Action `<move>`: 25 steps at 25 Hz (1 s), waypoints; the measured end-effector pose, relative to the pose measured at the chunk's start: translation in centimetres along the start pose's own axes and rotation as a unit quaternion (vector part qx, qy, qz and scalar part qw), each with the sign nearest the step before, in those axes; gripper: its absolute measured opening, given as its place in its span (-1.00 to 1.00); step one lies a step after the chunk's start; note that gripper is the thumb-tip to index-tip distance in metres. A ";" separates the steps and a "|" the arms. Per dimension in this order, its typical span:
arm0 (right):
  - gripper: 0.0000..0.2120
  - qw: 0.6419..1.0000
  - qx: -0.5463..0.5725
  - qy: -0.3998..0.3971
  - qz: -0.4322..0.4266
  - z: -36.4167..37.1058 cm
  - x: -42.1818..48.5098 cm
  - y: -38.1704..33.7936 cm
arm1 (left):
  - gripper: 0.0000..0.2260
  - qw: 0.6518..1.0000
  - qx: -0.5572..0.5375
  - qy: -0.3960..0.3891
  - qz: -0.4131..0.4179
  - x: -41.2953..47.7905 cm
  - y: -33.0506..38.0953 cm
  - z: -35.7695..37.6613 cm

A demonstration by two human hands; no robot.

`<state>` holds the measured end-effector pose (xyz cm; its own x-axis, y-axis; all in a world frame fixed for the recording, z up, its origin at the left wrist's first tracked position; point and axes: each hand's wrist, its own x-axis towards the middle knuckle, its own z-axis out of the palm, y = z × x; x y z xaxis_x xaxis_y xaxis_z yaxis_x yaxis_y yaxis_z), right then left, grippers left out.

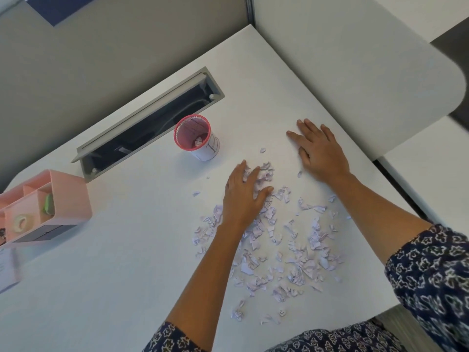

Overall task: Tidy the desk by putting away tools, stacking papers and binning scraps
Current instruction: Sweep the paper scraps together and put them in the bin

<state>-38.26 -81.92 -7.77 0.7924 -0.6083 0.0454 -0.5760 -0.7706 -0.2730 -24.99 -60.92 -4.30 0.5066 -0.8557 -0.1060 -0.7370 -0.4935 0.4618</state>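
Torn paper scraps (284, 240) lie scattered across the desk (127, 275), near the pink mesh cup (193, 134). The left hand (243, 194) presses spread fingers on them; the right hand (319, 151) rests flat beside. Feather-light and flimsy, they look best raked into a heap and scooped.

Left hand (243, 193) flat, fingers spread — right hand (320, 148) likewise.

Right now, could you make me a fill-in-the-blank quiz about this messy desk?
The left hand presses on torn ____ scraps.
The right hand lies flat on the bare white ____.
The pink organiser stands to the ____ of the mesh cup.
Missing words: paper; desk; left.
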 end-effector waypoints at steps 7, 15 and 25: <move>-0.49 1.000 -0.004 0.004 -0.004 -0.1 -0.1 -0.1 | -0.64 0.997 0.053 -0.003 0.050 -4.3 0.0 -0.2; -0.49 1.000 0.010 0.009 -0.003 -0.2 -0.1 -0.2 | -0.78 0.995 -0.057 0.071 -0.028 -4.0 0.2 -0.3; -0.49 1.000 0.003 0.009 -0.004 -0.1 -0.1 -0.1 | -0.80 0.893 -0.346 0.149 -0.247 1.4 1.6 -8.2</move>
<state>-38.30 -81.80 -7.67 0.7935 -0.6051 0.0652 -0.5680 -0.7748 -0.2777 -21.83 -61.68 3.52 0.8658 -0.4297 -0.2563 0.0106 -0.4964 0.8680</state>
